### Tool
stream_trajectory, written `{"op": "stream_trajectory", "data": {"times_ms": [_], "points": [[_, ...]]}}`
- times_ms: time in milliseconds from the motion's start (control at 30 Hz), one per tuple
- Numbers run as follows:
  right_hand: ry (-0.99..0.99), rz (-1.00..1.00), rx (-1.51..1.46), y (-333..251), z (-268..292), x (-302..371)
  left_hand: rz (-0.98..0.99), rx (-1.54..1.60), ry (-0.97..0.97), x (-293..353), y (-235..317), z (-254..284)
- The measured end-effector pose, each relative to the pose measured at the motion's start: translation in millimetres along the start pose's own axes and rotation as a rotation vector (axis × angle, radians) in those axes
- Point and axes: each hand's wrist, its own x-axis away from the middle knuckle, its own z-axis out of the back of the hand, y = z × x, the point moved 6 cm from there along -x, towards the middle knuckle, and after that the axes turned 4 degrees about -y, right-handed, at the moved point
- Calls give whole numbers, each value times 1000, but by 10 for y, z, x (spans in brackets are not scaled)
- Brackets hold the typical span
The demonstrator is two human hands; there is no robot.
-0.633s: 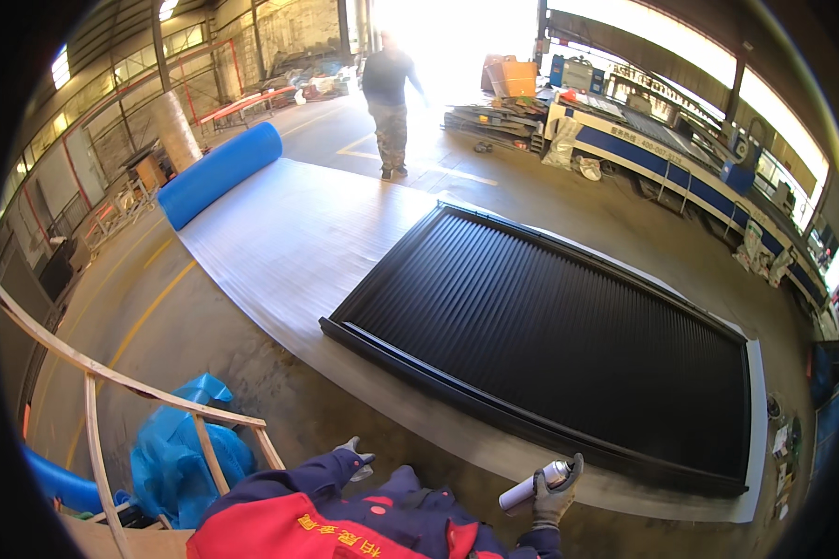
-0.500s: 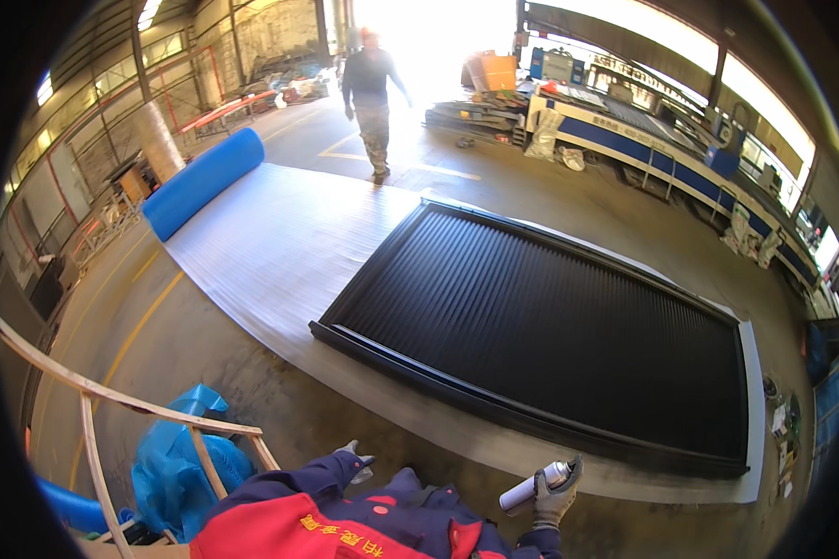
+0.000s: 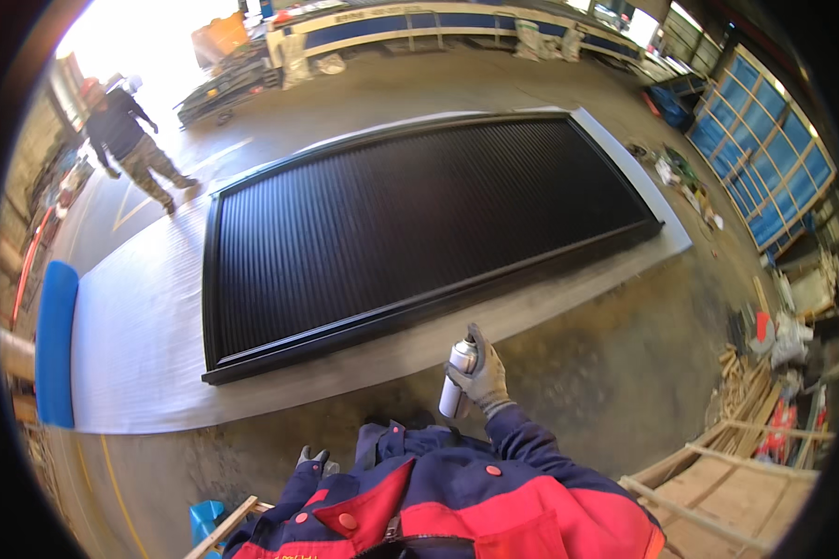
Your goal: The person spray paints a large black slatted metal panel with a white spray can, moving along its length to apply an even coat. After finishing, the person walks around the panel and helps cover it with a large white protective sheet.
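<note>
My right hand (image 3: 483, 377), in a grey glove, is wrapped round a white spray can (image 3: 454, 399) and holds it upright, slightly tilted, with a finger at its top. In front of it lies a large black ribbed panel (image 3: 419, 214) with a raised black frame. The panel rests on a sheet of pale foam wrap (image 3: 140, 307), whose blue roll (image 3: 58, 345) sits at the left end. My left hand (image 3: 313, 459), also gloved, is low by my jacket. Its fingers are partly bent beside something small and pale that I cannot make out.
A person (image 3: 130, 140) in a dark top walks beyond the wrap at the far left. A long blue and white machine (image 3: 391, 33) runs along the back. At the right stand a wooden frame with blue sheeting (image 3: 764, 140), scrap wood (image 3: 746, 396) and a wooden crate (image 3: 736, 489).
My view has swung to the right, so the panel now lies more level across it. My right hand has brought the can more upright. The person has walked nearer to the wrap.
</note>
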Motion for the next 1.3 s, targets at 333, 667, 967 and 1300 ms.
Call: {"op": "stream_trajectory", "data": {"times_ms": [333,667,967,1300], "points": [[-128,105,-140,-65,-134,-285,-503,-590,188,-661,2677,-1197],[-118,88,-97,386,-182,-42,-447,-1262,-40,1022,60,-519],[-178,104,-56,223,-179,94,-464,-972,-190,1535,-1194,20],[-229,125,61,-218,-200,273,-675,-1212,29,1145,-619,-128]]}}
